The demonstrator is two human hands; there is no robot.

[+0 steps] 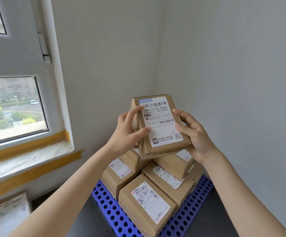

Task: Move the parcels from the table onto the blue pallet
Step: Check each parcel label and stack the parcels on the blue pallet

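We hold a parcel (160,124) at frame centre. Left hand (127,132) and right hand (192,132) clamp its sides. Stacked boxes (147,200) sit below on the pallet (108,207).

A blue pallet (108,207) with round holes lies at lower centre, bearing stacked cardboard parcels (145,202) with white labels.

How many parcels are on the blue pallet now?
4 visible: front parcel, left parcel, right parcel, and upper parcel stacked behind. Others may be hidden beneath the held parcel.
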